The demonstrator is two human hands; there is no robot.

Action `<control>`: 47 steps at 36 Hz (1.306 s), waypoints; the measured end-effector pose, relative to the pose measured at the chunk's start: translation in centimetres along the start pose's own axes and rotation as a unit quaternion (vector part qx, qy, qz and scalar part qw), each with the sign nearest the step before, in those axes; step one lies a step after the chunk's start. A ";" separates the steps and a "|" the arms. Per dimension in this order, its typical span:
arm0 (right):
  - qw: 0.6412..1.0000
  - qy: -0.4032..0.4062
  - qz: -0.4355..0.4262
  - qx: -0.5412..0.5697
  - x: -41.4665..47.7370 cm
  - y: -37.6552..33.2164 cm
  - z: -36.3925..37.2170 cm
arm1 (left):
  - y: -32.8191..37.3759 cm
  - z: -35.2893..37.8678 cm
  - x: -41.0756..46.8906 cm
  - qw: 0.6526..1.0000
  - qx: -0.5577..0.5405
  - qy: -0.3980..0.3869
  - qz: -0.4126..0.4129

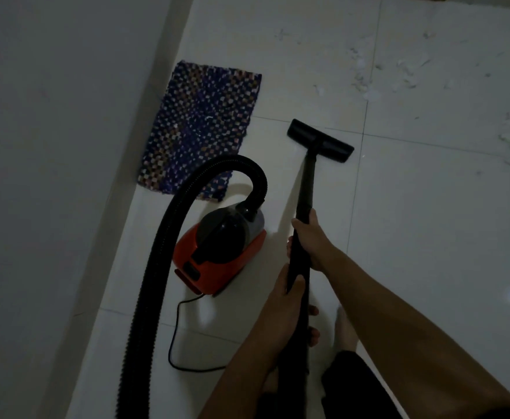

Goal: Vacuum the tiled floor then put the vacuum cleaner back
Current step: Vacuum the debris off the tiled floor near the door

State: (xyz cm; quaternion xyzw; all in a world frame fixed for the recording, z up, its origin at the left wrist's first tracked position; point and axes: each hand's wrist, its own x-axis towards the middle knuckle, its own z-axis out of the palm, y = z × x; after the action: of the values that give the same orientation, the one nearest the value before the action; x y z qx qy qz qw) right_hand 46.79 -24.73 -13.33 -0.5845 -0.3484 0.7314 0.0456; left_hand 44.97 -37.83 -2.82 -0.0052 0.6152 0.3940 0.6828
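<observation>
1. Hands first: we see both of them wrapped around the black wand (306, 189) of the vacuum.
2. We see the right hand (311, 237) higher up the wand, with its fingers curled tight around it.
3. We see the left hand (284, 293) lower down, just below the right one, and its fingers grip the wand too.
4. We follow the wand down to the flat black floor head (320, 140), which rests on the white tiled floor (429, 222).
5. We spot small pale bits of litter (365, 83) on the tiles beyond the floor head, near it but not touching.
6. We see the red and black vacuum cleaner (220, 252) sitting on the floor to the left of the wand.
7. We see a thick black hose (157, 267) loop up from its top and bend down along the left side.
8. We see a thin black cord (178, 328) snake out from its back end.
9. We notice a blue speckled mat (202, 128) lying by the wall (51, 146), past the vacuum.
10. We see bare feet (345, 328) below the hands.
</observation>
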 end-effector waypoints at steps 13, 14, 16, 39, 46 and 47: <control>0.996 -0.079 0.039 0.036 4.7 -6.6 -4.7 | 4.1 6.0 5.7 0.992 -0.108 0.060 0.020; 0.994 -0.089 0.040 0.056 4.9 -7.1 -5.0 | 4.8 6.3 5.9 0.991 -0.116 0.059 0.025; 0.989 -0.105 0.044 0.096 5.2 -7.9 -5.5 | 6.1 6.8 6.5 0.989 -0.128 0.063 0.029; 0.995 -0.075 0.020 -0.054 16.8 -23.5 -1.5 | 22.1 5.4 17.5 0.989 -0.120 0.083 0.006; 0.994 -0.073 0.026 -0.073 20.5 -28.4 0.6 | 27.4 4.2 20.7 0.990 -0.080 0.112 0.013; 0.994 -0.074 0.027 -0.071 21.1 -29.0 0.9 | 28.1 4.0 21.2 0.990 -0.074 0.121 0.017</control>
State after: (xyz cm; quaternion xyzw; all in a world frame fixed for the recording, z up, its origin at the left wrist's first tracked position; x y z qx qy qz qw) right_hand 29.50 6.74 -14.33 -0.5393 -0.3859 0.7473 -0.0414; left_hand 31.59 -5.23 -6.35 -0.0927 0.6627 0.4466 0.5940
